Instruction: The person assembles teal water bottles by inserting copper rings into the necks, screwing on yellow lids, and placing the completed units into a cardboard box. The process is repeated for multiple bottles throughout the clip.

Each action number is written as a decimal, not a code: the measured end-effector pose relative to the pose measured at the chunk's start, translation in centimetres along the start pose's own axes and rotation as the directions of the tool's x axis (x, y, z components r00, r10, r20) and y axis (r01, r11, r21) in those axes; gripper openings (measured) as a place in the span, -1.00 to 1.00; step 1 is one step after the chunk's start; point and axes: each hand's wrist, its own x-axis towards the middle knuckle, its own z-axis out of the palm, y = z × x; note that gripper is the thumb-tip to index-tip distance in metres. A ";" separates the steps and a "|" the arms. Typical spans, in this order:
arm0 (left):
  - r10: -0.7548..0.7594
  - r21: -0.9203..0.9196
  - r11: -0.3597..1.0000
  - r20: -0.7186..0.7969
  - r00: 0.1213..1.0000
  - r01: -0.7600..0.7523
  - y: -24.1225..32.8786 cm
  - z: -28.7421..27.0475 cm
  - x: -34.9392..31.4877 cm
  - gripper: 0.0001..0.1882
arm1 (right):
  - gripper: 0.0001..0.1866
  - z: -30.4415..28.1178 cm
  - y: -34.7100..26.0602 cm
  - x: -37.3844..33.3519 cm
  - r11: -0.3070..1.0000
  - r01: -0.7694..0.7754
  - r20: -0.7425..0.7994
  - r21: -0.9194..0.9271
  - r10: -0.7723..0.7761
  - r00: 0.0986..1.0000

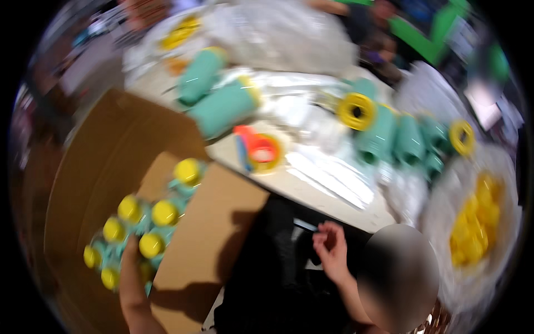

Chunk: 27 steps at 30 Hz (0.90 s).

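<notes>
At the lower left, my left hand [132, 249] reaches down into an open cardboard box [103, 161]. It is among several pale green bottles with yellow caps [165, 213]; its fingers are hidden between them, so its grip does not show. Over my dark clothing, my right hand [332, 250] is raised beside the table edge, fingers curled toward the thumb. A thin pale strip [305, 225] ends near its fingertips; blur hides whether they pinch it.
The table [245, 153] carries green bottles [225, 108], a yellow ring [356, 111], an orange-red ring-shaped piece [262, 149] and white plastic sheets [334, 172]. At right, a clear bag [439, 250] holds yellow parts [477, 220]. Another person [381, 39] is across the table.
</notes>
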 end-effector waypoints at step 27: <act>0.090 -0.046 0.885 0.993 0.073 -0.464 2.9 58.4 -25.9 -0.17 | -0.33 -14.8 -5.3 -9.0 0.969 0.100 0.055 0.226 -0.115 0.992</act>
